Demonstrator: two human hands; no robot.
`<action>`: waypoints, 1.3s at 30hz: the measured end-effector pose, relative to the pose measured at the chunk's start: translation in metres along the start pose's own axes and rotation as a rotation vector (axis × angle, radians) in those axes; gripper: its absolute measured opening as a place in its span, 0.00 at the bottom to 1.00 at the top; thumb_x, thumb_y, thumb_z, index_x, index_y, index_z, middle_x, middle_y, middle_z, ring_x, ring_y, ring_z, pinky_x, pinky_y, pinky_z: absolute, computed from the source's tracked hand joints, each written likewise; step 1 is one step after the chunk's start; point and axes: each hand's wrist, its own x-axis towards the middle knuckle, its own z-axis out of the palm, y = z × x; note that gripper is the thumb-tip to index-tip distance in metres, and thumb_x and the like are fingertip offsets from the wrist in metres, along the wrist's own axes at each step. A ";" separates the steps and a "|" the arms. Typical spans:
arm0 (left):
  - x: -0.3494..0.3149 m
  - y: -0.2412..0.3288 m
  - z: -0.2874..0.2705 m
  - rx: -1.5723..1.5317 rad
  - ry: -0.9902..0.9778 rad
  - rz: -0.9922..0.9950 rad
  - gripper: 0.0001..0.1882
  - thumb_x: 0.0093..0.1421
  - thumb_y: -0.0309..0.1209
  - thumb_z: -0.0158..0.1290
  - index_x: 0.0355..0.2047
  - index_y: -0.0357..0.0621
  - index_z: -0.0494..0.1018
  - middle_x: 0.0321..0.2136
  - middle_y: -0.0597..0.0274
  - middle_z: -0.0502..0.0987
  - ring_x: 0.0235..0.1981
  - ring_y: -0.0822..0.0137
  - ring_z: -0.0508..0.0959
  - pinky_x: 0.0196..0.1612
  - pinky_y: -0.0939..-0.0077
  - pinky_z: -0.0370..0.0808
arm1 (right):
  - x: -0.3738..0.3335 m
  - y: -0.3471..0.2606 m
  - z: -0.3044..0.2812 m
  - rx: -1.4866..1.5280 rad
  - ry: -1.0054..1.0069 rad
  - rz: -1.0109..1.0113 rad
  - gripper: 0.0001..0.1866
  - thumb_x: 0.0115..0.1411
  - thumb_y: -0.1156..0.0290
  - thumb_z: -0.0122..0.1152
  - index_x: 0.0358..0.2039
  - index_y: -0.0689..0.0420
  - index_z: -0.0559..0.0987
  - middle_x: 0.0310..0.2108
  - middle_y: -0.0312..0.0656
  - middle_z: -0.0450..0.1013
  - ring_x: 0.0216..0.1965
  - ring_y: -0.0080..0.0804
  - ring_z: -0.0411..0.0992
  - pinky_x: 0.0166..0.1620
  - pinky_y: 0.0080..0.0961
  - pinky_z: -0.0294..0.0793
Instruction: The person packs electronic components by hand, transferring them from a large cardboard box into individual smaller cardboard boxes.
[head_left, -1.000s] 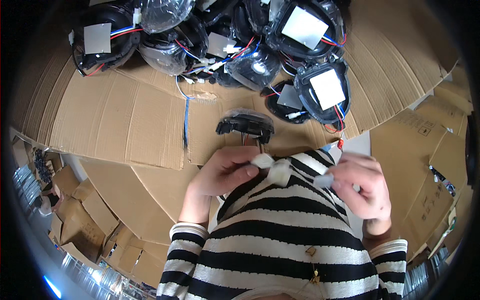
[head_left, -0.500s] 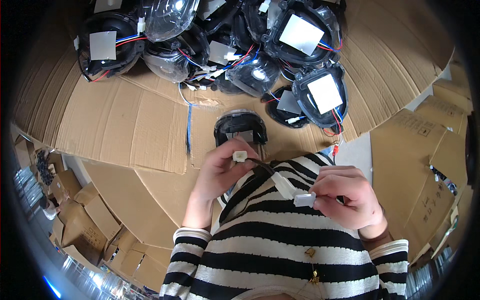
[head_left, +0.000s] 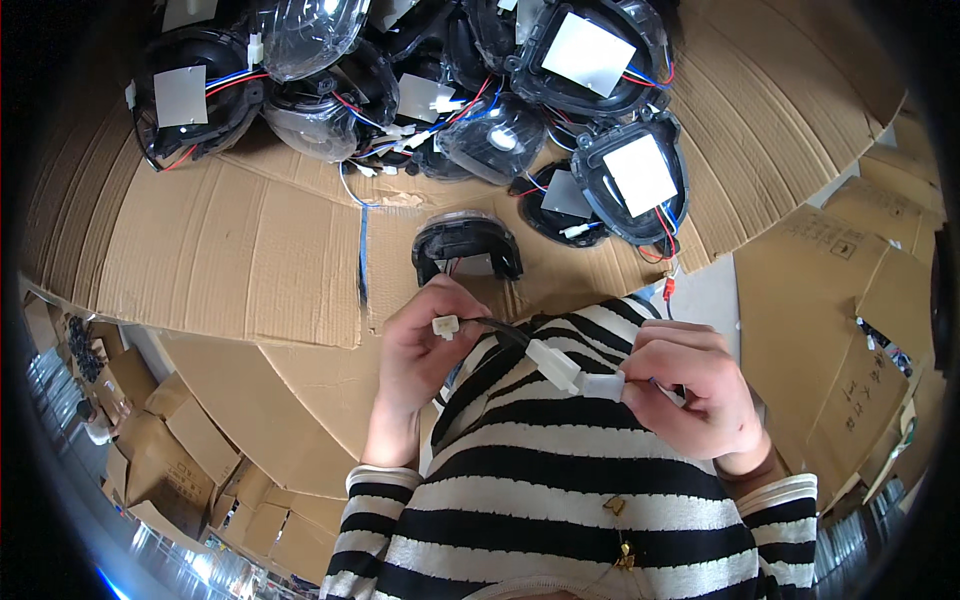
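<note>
My left hand [head_left: 425,340] is closed around a dark cable, with a small white connector [head_left: 446,327] showing at its fingertips. From there the cable runs right to a larger white connector [head_left: 553,365] hanging in front of my striped top. My right hand [head_left: 695,390] pinches a white plug [head_left: 602,387], end to end with that connector; how far it is inserted I cannot tell. Just beyond my left hand, a black lamp housing [head_left: 468,245] with a clear front lies on the cardboard [head_left: 250,250], partly hidden by my fingers.
Several black lamp units [head_left: 590,55] with clear covers, pale square pads and coloured wires are piled along the far side. A red connector [head_left: 668,289] hangs off the cardboard's near edge at right. Cardboard boxes [head_left: 165,450] stand at lower left, and a large carton [head_left: 810,330] at right.
My left hand has moved slightly left and down with the cable. The right hand's plug has come up against the larger white connector. The view has shifted a little.
</note>
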 end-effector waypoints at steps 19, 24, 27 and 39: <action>-0.017 0.011 -0.002 0.339 -0.212 0.015 0.12 0.37 0.18 0.53 0.25 0.42 0.72 0.23 0.64 0.69 0.27 0.67 0.69 0.30 0.77 0.64 | -0.005 0.011 0.000 -0.269 -0.047 0.034 0.03 0.38 0.81 0.52 0.17 0.61 0.70 0.16 0.40 0.63 0.18 0.35 0.62 0.20 0.26 0.61; -0.032 0.031 -0.007 0.250 -0.016 0.062 0.10 0.37 0.18 0.53 0.24 0.38 0.72 0.24 0.60 0.69 0.26 0.65 0.69 0.29 0.74 0.65 | -0.009 0.011 -0.003 -0.153 -0.052 0.000 0.03 0.39 0.81 0.53 0.18 0.62 0.71 0.15 0.39 0.64 0.18 0.34 0.62 0.19 0.25 0.60; -0.069 0.052 -0.043 0.205 0.515 0.369 0.06 0.40 0.22 0.50 0.22 0.39 0.67 0.23 0.60 0.67 0.27 0.64 0.66 0.28 0.72 0.66 | -0.015 0.016 -0.010 -0.117 0.000 -0.037 0.04 0.40 0.81 0.54 0.21 0.62 0.72 0.15 0.40 0.64 0.17 0.33 0.61 0.20 0.25 0.59; -0.207 0.039 -0.273 1.163 1.399 0.047 0.13 0.55 0.36 0.44 0.33 0.38 0.70 0.27 0.61 0.72 0.27 0.72 0.70 0.26 0.82 0.67 | -0.049 0.034 -0.008 -0.028 -0.063 0.104 0.06 0.47 0.79 0.52 0.28 0.64 0.72 0.22 0.45 0.70 0.24 0.40 0.69 0.27 0.28 0.67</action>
